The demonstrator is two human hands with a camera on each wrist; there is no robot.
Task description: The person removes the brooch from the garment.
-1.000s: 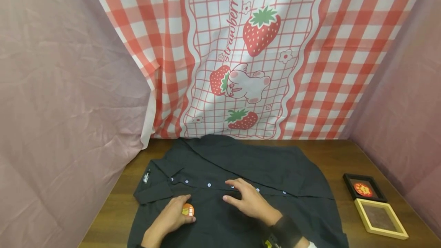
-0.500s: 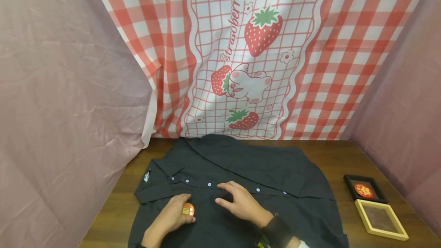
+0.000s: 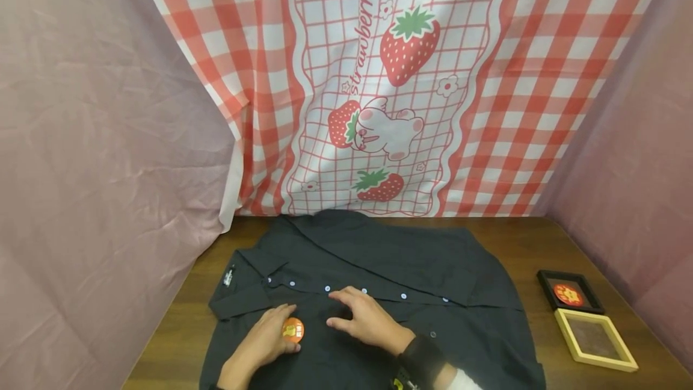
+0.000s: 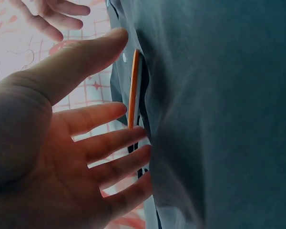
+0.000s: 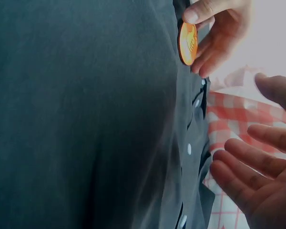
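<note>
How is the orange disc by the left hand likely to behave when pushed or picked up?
The orange disc is probably stiff: the left wrist view shows its edge thin and straight. Being thin, it is likely light, though its material is unclear. Face-up over the dark shirt, it would more likely slide than roll.

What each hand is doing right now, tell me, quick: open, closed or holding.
Left hand: open around the orange badge; whether it touches, can't tell.
Right hand: open, holding nothing, over the dark shirt.
</note>
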